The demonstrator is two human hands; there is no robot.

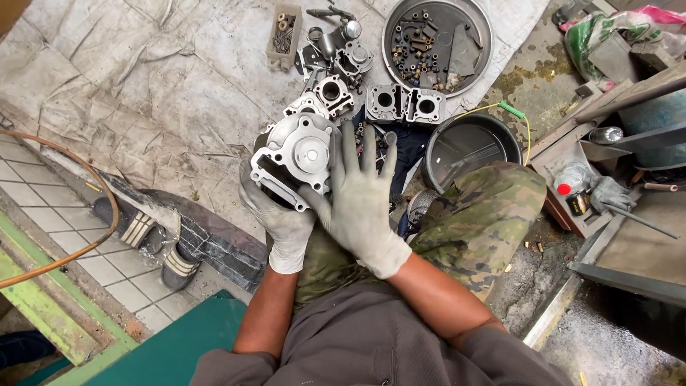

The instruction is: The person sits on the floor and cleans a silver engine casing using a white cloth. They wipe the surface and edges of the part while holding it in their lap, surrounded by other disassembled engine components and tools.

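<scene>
My left hand [280, 218], in a grey work glove, grips from below a silvery cast-metal engine cylinder block [299, 154] with a round bore and a piston crown showing in it. My right hand [363, 196], also gloved, lies flat with its fingers spread against the right side of the block. I hold the block above my lap, over camouflage trousers [479, 214].
More cylinder blocks [404, 104] and small metal parts lie on a dirty grey tarp [143, 86]. Behind them are a round metal pan [473, 21] of nuts and bolts and a small parts box [284, 28]. A black bucket [466, 146] stands at my right knee. Sandals [153, 239] and an orange hose [86, 171] lie on the left.
</scene>
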